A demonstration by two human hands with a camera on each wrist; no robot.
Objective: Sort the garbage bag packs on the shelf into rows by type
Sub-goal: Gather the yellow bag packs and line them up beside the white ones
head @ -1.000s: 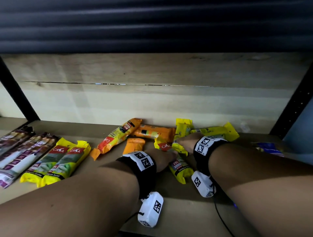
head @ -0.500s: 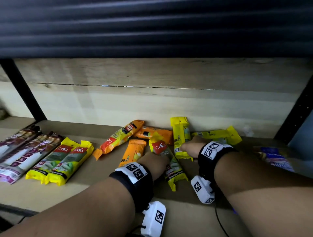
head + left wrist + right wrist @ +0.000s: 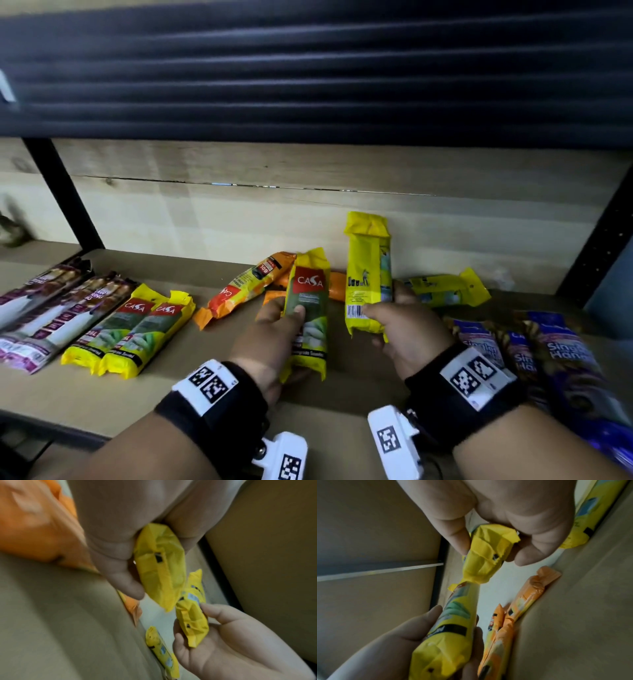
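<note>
1. The left hand [image 3: 274,329] has its thumb laid across the face and its fingers curled behind a yellow Casa pack [image 3: 307,308], gripping it at mid-length and holding it raised off the shelf, red logo end pointing away.
2. The right hand [image 3: 407,329] pinches the lower end of a second yellow pack [image 3: 367,274] between thumb and fingers, holding it near upright with its printed back and barcode showing.
3. The two held packs stand side by side, just apart.
4. Behind them, on the wooden shelf [image 3: 178,387], lie orange packs [image 3: 246,291] against the back board, and another yellow pack [image 3: 445,287] lies flat just beyond the right hand.
5. To the left, two yellow Casa packs [image 3: 137,332] lie touching in a row, with purple packs [image 3: 51,315] lined up beside them.
6. At the right edge, blue-purple packs [image 3: 548,349] lie in a loose group next to the right wrist.
</note>
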